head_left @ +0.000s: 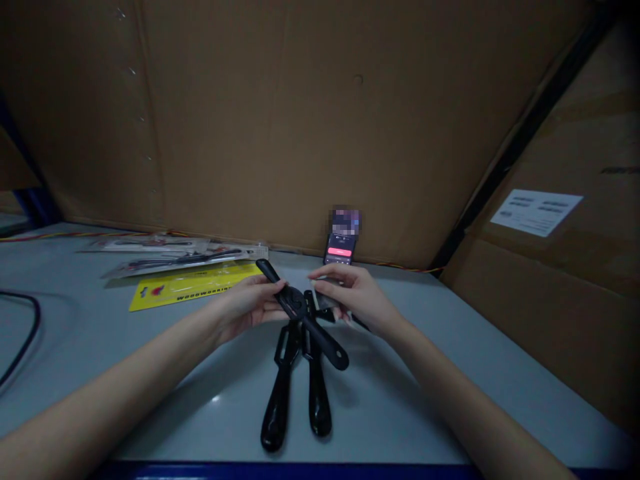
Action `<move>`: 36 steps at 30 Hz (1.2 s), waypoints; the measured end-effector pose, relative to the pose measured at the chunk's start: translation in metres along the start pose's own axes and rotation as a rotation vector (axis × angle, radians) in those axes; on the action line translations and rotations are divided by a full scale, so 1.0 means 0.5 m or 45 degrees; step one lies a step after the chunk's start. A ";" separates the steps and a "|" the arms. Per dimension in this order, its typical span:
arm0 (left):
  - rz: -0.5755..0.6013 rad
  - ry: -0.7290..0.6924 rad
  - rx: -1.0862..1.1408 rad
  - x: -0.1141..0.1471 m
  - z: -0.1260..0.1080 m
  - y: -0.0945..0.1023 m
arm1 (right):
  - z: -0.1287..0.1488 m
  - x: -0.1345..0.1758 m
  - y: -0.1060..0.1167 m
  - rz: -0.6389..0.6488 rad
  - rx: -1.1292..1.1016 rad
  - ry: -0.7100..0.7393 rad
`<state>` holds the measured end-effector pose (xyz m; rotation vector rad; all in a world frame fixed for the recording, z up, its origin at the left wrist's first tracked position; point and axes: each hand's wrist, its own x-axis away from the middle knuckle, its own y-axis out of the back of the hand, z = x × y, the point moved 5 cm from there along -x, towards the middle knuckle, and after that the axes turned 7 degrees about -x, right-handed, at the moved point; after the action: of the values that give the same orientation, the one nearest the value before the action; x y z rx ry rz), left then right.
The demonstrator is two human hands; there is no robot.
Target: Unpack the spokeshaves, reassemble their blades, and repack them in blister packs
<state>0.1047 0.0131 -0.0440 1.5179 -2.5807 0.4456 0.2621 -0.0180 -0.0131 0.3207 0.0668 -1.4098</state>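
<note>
My left hand (255, 303) is closed on a black two-handled tool that looks like a spokeshave (320, 337), its thumb on the upper part. The tool has a round middle and a hole in its lower end, and it slants down to the right. Just right of it, my right hand (357, 297) pinches a small flat grey piece (326, 301), partly hidden by the fingers. Below the hands are two more black tools with thick rounded handles, one at left (276, 407) and one at right (319, 397). Their upper ends are partly covered by the held tool.
A yellow printed card (175, 288) lies on the grey table (400, 413) behind my left hand, near clear plastic packets (190, 260). A lit phone (341, 243) leans against the cardboard wall (280, 133). A black cable (33, 327) curves at the left; a labelled carton (550, 267) stands right.
</note>
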 end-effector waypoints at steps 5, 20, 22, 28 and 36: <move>0.161 0.122 0.008 0.016 0.007 -0.034 | -0.002 0.008 -0.023 0.098 0.064 -0.012; 0.018 0.078 0.025 0.012 0.012 -0.026 | -0.015 -0.005 0.067 -0.079 0.467 0.017; -0.027 0.055 0.028 0.009 0.010 -0.018 | -0.036 -0.002 0.125 -0.126 0.683 -0.129; -0.102 0.022 0.035 0.000 0.013 0.005 | -0.136 0.017 0.215 0.104 0.813 -0.553; -0.168 0.027 0.047 0.000 0.011 0.012 | -0.143 0.013 0.185 0.401 0.639 -0.817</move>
<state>0.0998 0.0140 -0.0505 1.6735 -2.4509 0.4938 0.3638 0.0059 -0.0662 0.2606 -0.8392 -1.1429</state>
